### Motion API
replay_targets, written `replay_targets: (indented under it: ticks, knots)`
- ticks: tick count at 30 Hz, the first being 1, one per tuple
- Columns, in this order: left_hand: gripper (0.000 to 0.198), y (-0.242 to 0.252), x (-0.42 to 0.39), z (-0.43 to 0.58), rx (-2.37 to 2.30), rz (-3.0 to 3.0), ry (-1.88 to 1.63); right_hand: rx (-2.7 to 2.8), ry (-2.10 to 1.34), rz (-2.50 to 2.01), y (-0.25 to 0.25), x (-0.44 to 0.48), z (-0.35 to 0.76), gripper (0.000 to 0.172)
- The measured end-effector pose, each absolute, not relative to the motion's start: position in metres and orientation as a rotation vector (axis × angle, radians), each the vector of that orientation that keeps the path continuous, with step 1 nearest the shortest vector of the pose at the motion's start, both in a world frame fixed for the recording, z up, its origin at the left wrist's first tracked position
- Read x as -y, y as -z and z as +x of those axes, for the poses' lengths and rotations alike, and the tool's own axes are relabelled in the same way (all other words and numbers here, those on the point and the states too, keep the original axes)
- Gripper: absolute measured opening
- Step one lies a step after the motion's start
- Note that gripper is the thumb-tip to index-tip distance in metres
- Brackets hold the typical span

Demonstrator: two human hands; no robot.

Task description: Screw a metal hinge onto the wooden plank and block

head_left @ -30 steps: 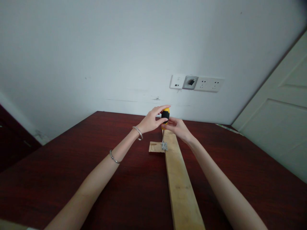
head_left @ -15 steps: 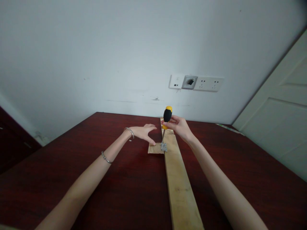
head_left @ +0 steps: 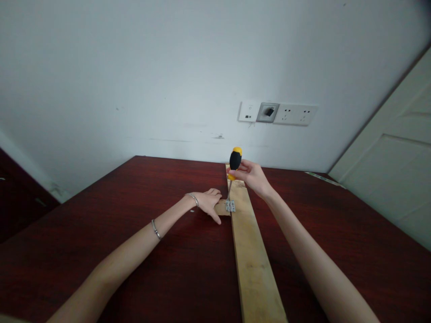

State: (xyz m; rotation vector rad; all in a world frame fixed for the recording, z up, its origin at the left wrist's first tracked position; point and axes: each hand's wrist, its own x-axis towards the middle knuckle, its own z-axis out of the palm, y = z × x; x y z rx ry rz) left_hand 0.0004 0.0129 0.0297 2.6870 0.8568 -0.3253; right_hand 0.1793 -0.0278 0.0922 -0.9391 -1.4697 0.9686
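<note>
A long pale wooden plank (head_left: 251, 251) lies on the dark red table (head_left: 161, 269), running away from me. A small wooden block (head_left: 222, 207) sits against its left side, joined by a small metal hinge (head_left: 230, 206). My right hand (head_left: 251, 176) grips a screwdriver (head_left: 235, 162) with a black and yellow handle; it stands nearly upright with its tip on the hinge. My left hand (head_left: 208, 202) rests flat on the small block, covering most of it, fingers pressed down.
A white wall rises behind the table, with a row of sockets and a switch (head_left: 278, 113). A pale door (head_left: 390, 170) stands at the right. A dark cabinet edge (head_left: 16, 188) shows at the far left.
My left hand left the screwdriver handle, dropped to the table and now lies on the small block. My right hand kept the screwdriver upright on the hinge.
</note>
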Motion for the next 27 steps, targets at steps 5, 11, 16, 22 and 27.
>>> replay_targets:
  ticks: [5, 11, 16, 22, 27]
  knots:
    - [0.1, -0.02, -0.018, 0.001, -0.805, 2.683, 0.21, 1.488, -0.966, -0.934, -0.093, 0.029, 0.179, 0.034]
    - [0.083, -0.015, -0.021, 0.001, -0.737, 2.663, 0.121, 1.502, -0.97, -0.928, -0.095, 0.031, 0.177, 0.033]
    - [0.079, -0.013, -0.021, 0.0, -0.722, 2.615, 0.071, 1.515, -0.96, -0.923, -0.095, 0.03, 0.178, 0.033]
    - [0.072, -0.016, -0.02, 0.0, -0.741, 2.582, 0.037, 1.526, -0.955, -0.913, -0.093, 0.029, 0.18, 0.035]
    - [0.071, -0.018, -0.017, 0.001, -0.768, 2.586, 0.04, 1.524, -0.957, -0.901, -0.094, 0.03, 0.182, 0.034]
